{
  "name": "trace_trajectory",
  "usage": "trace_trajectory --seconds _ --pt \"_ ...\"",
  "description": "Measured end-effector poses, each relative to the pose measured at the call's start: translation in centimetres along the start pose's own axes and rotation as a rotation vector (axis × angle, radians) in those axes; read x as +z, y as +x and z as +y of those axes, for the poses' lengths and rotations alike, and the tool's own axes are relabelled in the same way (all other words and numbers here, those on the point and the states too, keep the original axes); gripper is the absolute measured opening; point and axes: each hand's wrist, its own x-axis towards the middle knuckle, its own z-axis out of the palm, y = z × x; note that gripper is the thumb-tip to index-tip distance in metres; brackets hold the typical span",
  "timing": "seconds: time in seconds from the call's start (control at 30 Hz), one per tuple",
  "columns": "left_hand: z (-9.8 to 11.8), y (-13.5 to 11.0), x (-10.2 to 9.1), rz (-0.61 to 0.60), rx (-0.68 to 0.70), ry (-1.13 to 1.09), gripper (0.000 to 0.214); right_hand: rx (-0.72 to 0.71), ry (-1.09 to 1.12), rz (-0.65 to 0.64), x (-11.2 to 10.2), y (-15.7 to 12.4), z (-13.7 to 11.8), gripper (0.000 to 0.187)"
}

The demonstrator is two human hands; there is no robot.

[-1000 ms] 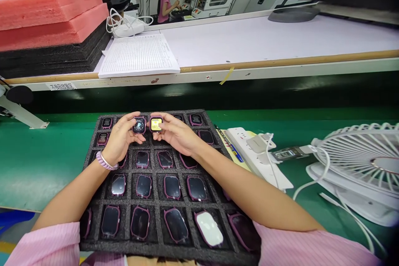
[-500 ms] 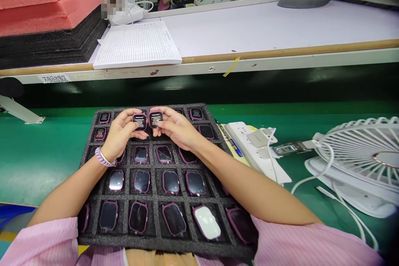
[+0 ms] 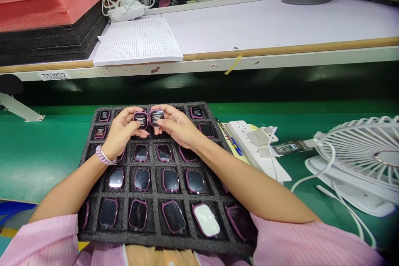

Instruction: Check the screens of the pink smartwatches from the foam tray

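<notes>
A black foam tray (image 3: 156, 237) lies on the green bench in front of me, its pockets filled with several purple-rimmed smartwatch bodies. My left hand (image 3: 121, 133) pinches one watch body (image 3: 141, 119) whose screen shows white text on black. My right hand (image 3: 176, 126) holds a second watch body (image 3: 156, 117) right beside it, the thumb resting on its screen. Both are held just above the tray's far rows. One watch (image 3: 205, 220) in the near row reflects white light.
A white power strip (image 3: 249, 141) with plugs and cables lies right of the tray, beside a white fan (image 3: 358, 162) lying flat. Across a dark gap stands a white bench with a paper form (image 3: 137, 41), pink and black foam sheets (image 3: 46, 12). A person works far behind.
Both watch screens changed from coloured faces to white text on black. My hands stayed over the tray's far rows; my right thumb has moved onto its watch's screen. The view tilted slightly down.
</notes>
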Motion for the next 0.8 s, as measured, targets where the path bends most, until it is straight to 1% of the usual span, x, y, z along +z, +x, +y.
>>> trace_trajectory --seconds 0.17,0.43,0.53,0.67,0.8 --pt "-0.1 0.02 0.07 0.002 0.01 0.015 0.043 -0.015 -0.006 -0.021 0.12 -0.02 -0.03 0.041" --pt "-0.09 0.0 -0.07 -0.003 0.025 0.024 0.04 0.009 -0.017 -0.001 0.35 -0.16 -0.37 0.041" --pt "-0.16 -0.01 -0.19 -0.019 0.026 -0.004 0.043 0.025 -0.001 0.005 0.34 -0.15 -0.43 0.043" --pt "-0.29 -0.05 -0.21 -0.01 0.035 -0.015 0.049 0.039 0.037 0.006 0.25 -0.07 -0.34 0.045" --pt "-0.35 -0.04 -0.04 -0.006 0.028 -0.011 0.049 0.034 0.041 -0.003 0.18 -0.03 -0.08 0.047"
